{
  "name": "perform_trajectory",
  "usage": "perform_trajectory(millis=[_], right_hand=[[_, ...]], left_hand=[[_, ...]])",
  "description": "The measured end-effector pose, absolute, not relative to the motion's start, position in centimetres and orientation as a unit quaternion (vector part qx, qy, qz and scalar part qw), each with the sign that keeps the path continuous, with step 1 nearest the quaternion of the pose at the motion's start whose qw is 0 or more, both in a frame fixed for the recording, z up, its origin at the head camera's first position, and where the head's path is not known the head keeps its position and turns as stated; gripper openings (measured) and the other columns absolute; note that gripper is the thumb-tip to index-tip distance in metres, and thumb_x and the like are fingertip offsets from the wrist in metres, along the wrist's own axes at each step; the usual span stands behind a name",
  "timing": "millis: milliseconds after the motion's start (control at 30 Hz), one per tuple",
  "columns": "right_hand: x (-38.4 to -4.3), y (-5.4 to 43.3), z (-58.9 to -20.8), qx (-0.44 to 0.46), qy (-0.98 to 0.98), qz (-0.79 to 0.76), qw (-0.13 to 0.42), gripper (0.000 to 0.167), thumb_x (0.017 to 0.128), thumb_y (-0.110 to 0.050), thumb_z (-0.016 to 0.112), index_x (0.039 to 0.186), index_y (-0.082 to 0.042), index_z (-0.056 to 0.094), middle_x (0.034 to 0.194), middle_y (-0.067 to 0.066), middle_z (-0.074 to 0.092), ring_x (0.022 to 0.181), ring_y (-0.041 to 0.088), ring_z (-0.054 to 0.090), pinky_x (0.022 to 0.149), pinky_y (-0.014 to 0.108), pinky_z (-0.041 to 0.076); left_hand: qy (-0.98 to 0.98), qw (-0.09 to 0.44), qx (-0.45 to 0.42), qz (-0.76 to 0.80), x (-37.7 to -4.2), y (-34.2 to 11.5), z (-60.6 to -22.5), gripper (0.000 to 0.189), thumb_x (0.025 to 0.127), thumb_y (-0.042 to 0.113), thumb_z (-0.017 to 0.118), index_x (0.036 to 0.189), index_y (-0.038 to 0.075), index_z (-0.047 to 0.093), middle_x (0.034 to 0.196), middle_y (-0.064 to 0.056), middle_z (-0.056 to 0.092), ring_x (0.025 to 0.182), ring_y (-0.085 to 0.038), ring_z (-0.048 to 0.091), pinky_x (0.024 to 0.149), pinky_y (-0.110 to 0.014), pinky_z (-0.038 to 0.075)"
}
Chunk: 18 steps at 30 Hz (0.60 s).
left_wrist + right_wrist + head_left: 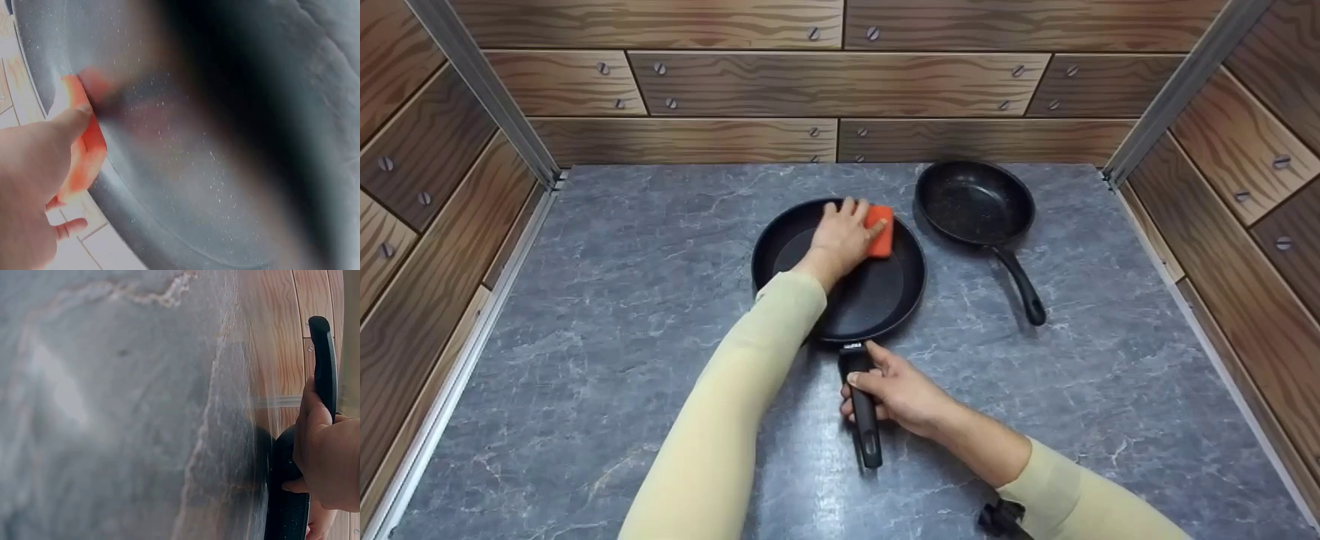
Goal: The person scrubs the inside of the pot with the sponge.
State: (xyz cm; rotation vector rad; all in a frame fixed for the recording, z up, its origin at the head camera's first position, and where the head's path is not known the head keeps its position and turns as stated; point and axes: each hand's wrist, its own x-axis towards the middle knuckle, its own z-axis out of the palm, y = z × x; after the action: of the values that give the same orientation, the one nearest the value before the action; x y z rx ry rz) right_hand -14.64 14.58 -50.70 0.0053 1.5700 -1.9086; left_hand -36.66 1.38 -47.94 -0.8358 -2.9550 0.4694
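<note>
A large black frying pan (877, 300) sits mid-table, its handle (869, 439) pointing toward me. My left hand (844, 236) reaches into it and holds an orange-red sponge (881, 244) against the inner wall at the far right side. In the left wrist view, the thumb lies along the sponge (90, 163), and small pale specks dot the pan's surface (185, 180). My right hand (904, 394) grips the handle near the pan body, thumb on top and fingers wrapped beneath. The handle's free end (323, 332) sticks out past that hand in the right wrist view.
A smaller black frying pan (975, 202) stands at the back right, its handle (1024, 289) angled toward the front right. Wood-patterned panels (735, 82) enclose the grey marbled table (607, 315) at the back and sides. Metal rails (480, 82) run along the corners.
</note>
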Motion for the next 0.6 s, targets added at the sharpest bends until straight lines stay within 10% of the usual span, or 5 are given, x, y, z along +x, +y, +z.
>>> perform_trajectory(millis=[600], right_hand=[[-14.7,14.7,-50.8,-0.006,0.603,-0.728,0.327,0.090,0.107,-0.004,0.055,0.168,-0.003,-0.012,0.098,0.016,0.068,0.078,0.021,0.075,0.079,0.042,0.064]], left_hand=[[-0.967,0.007,-0.221,0.129,-38.0,-1.5,-47.9,0.052,0.112,0.029,0.042,0.164,0.033,0.043,0.163,-0.020,0.036,0.144,-0.042,0.037,0.107,-0.059,0.040]])
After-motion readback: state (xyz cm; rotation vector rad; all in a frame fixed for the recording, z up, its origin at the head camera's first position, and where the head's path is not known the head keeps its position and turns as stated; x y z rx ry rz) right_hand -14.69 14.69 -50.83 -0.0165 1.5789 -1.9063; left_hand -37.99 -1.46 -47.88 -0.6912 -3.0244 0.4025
